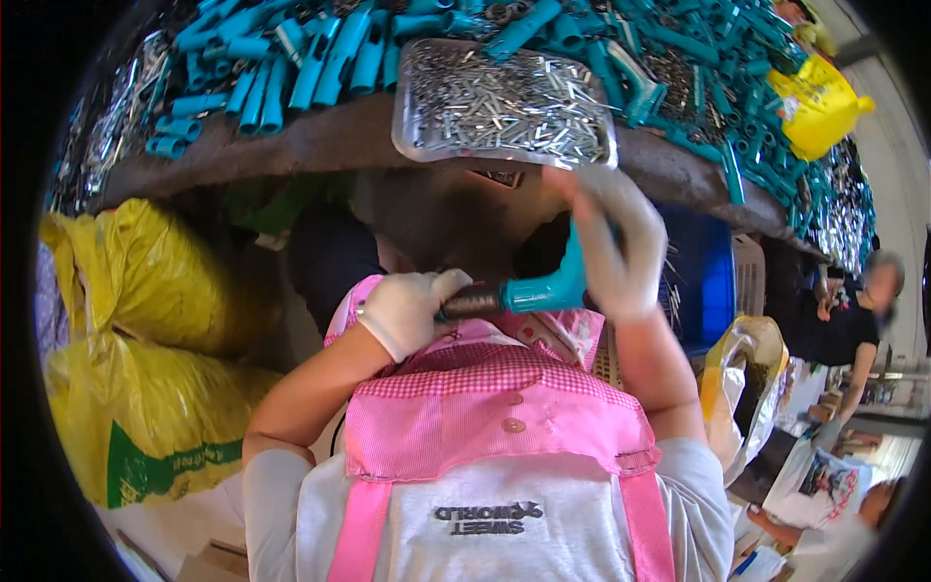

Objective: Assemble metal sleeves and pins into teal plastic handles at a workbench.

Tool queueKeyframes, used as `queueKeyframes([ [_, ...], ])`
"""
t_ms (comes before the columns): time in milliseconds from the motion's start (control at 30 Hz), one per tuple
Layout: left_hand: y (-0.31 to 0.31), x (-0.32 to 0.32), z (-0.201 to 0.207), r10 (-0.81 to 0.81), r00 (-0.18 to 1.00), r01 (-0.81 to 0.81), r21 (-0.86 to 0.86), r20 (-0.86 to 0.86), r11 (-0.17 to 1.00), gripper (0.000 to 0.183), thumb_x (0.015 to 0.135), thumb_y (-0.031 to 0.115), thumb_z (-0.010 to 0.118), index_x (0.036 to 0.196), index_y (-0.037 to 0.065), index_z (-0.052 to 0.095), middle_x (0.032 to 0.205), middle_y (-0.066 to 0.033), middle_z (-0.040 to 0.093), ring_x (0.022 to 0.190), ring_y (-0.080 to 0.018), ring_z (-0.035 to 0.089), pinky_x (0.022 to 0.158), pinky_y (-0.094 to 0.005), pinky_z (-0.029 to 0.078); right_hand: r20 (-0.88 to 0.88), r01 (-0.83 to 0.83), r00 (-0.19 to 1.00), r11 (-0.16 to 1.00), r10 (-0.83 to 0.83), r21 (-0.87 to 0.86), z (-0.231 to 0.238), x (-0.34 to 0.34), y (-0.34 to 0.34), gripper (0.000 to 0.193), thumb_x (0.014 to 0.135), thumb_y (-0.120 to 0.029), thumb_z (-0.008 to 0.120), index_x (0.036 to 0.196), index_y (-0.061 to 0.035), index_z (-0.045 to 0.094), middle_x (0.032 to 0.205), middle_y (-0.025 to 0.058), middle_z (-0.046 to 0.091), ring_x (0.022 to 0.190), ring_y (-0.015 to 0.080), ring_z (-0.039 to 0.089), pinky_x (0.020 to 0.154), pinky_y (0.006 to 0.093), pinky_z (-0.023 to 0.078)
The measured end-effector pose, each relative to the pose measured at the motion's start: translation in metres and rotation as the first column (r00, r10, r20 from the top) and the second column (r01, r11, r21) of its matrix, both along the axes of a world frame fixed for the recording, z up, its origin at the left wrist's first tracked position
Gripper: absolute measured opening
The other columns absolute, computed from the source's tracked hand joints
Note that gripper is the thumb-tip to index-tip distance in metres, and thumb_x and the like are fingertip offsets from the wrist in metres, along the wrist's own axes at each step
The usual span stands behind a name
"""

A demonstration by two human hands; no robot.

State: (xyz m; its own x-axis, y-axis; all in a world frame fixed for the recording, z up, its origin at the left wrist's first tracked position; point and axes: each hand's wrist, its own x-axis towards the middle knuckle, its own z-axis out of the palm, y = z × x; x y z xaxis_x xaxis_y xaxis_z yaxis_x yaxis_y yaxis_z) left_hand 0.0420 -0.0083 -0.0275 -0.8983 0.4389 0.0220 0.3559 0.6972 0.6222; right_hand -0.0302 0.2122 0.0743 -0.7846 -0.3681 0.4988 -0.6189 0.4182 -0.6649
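My left hand (412,308), in a white glove, is closed round the dark end of a teal curved handle (548,291). A black sleeve-like section (472,302) sits between the glove and the teal part. The handle lies sideways above my lap, and its teal end bends upward. My right hand (624,242), also gloved, is beside that bent end, below the tray's front edge. Motion blurs its fingers, so I cannot make out whether they hold anything. A metal tray (408,131) heaped with small silvery pins (514,107) rests on the bench edge ahead of me.
Teal tubular parts (339,58) pile along the dark-covered bench (310,145). Yellow sacks (145,369) stand at the left. A blue bin (713,281) and an open white-and-yellow bag (742,388) are at the right. Two people (849,315) are farther right.
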Motion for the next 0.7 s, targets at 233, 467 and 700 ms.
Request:
queueKeyframes([
  [233, -0.013, -0.006, 0.001, 0.259, 0.964, -0.265, 0.183, 0.056, 0.947, 0.041, 0.071, 0.024, 0.074, 0.104, 0.008, 0.057, 0.085, -0.017, 0.064, 0.081, -0.0356, 0.064, 0.069, -0.0401, 0.052, 0.05, -0.507, 0.861, 0.862, 0.506, 0.02, 0.02, 0.014, 0.008, 0.045, 0.093, -0.033, 0.045, 0.119, 0.0017, 0.057, 0.129, 0.0199, 0.052, 0.127, 0.0368, 0.042, 0.108, 0.0428, 0.026],
  [467, -0.024, -0.008, 0.018, 0.324, 0.931, -0.36, 0.272, 0.166, 0.892, 0.04, 0.071, 0.017, 0.074, 0.105, 0.005, 0.059, 0.089, -0.0189, 0.065, 0.084, -0.0347, 0.064, 0.072, -0.0375, 0.052, 0.377, -0.323, 0.72, 0.762, 0.583, -0.562, -0.004, 0.006, 0.011, 0.04, 0.097, -0.025, 0.042, 0.126, 0.001, 0.052, 0.133, 0.0181, 0.048, 0.127, 0.0274, 0.043, 0.105, 0.0401, 0.031],
  [700, -0.014, 0.004, 0.035, 0.248, 0.969, -0.237, 0.303, 0.004, 0.923, 0.039, 0.07, 0.016, 0.074, 0.104, 0.007, 0.058, 0.086, -0.0172, 0.063, 0.079, -0.0331, 0.064, 0.069, -0.0355, 0.051, 0.451, -0.232, 0.826, 0.933, 0.339, -0.275, -0.007, -0.019, 0.025, 0.036, 0.096, -0.02, 0.044, 0.121, 0.0049, 0.054, 0.122, 0.0207, 0.056, 0.124, 0.0319, 0.045, 0.105, 0.0395, 0.031],
])
